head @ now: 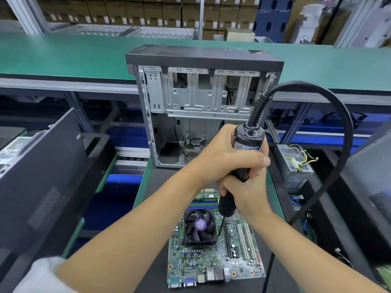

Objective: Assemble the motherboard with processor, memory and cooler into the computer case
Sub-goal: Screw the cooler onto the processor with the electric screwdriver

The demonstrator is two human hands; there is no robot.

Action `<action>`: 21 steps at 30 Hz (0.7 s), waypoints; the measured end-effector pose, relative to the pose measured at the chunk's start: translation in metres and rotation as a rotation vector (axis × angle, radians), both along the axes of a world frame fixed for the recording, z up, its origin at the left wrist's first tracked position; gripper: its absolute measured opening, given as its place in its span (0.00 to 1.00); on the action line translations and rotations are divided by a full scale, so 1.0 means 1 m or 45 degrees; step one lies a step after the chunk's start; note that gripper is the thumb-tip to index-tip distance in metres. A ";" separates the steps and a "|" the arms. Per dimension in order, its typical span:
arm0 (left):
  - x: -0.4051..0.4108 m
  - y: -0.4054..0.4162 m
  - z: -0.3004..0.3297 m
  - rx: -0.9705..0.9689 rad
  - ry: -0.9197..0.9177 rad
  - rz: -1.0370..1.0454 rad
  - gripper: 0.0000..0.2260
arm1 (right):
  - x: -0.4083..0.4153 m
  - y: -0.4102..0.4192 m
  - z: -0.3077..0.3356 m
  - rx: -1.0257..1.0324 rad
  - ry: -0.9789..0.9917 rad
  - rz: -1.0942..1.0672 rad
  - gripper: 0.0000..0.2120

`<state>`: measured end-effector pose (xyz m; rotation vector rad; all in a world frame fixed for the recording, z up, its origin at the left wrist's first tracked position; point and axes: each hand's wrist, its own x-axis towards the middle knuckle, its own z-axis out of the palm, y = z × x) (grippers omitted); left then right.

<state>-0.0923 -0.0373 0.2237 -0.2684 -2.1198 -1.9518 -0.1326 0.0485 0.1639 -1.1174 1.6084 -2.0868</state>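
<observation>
1. Both hands grip one corded driver (247,157). The left hand (230,157) wraps its upper body, thumb across the front; the right hand (247,193) closes round the lower barrel just beneath it, touching the left.
2. The bit (220,227) runs down from the barrel to the right edge of the cooler (200,227), near its far right corner. Whether the tip sits in a screw head I cannot tell.
3. The board (215,246) lies flat on the near mat, outside the case (203,106). The cooler sits on it, with memory (203,203) just beyond. The case stands at the far end of the mat, open side toward the person and hollow inside.
4. Judged stage: fastening the cooler; the board has not yet gone into the case.
5. Risks from here:
   - A tilted bit could cam out and gouge the board or nick the slots (245,237) to the right.
   - Uneven tightening could seat the cooler crooked on the processor beneath.
   - The stiff cable (330,127) loops wide to the right; its pull could drag the driver off vertical.
   - The board seems unclamped, so torque or pressure might shift it.
6. A power supply (296,161) lies at the right, well apart.
</observation>
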 end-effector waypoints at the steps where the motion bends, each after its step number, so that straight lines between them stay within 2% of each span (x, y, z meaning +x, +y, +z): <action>1: 0.000 0.000 0.000 -0.002 -0.002 0.002 0.09 | 0.000 0.000 0.001 -0.001 0.003 0.001 0.08; 11: -0.004 0.004 0.003 0.011 0.005 -0.003 0.09 | -0.003 0.003 0.001 -0.011 -0.002 -0.001 0.04; 21: -0.004 0.004 0.002 0.010 -0.030 0.020 0.07 | -0.005 0.003 -0.003 -0.028 -0.031 0.003 0.05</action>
